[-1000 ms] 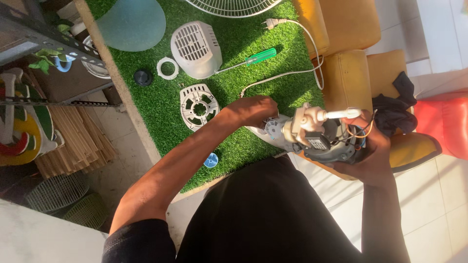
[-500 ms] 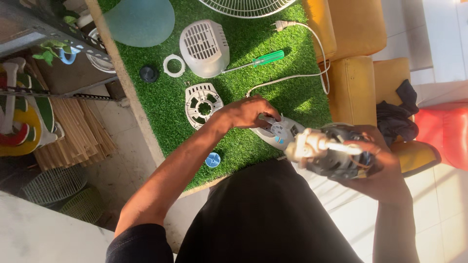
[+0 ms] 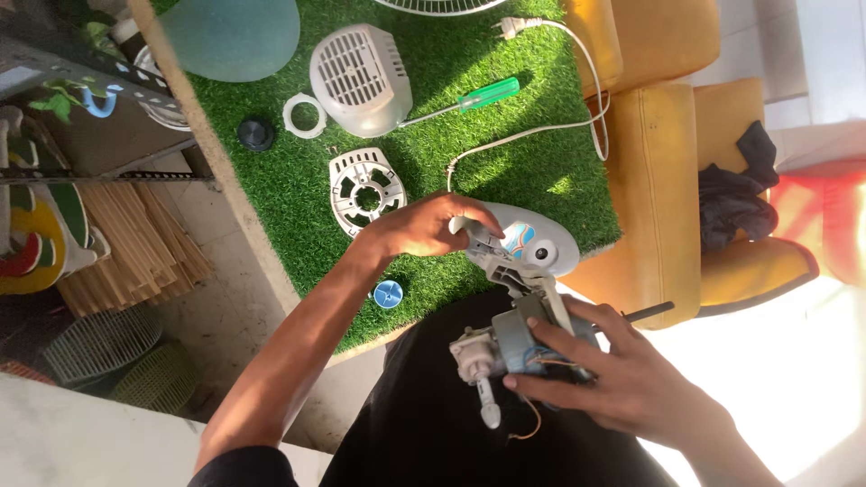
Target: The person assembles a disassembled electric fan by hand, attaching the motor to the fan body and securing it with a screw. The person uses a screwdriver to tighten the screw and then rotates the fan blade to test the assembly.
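The right hand (image 3: 622,383) is clamped around the fan motor (image 3: 523,347), held over the lap; the left hand (image 3: 424,225) is closed on the fan neck (image 3: 492,252) by the grass mat (image 3: 298,189). The motor looks heavy and rigid, best gripped by its casing, clear of loose wires.

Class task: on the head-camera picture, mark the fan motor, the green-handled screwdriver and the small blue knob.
Fan motor (image 3: 521,347), head view: on its grey housing, beside the right hand.
Green-handled screwdriver (image 3: 487,93), head view: on the green handle.
Small blue knob (image 3: 388,293), head view: on its round top.
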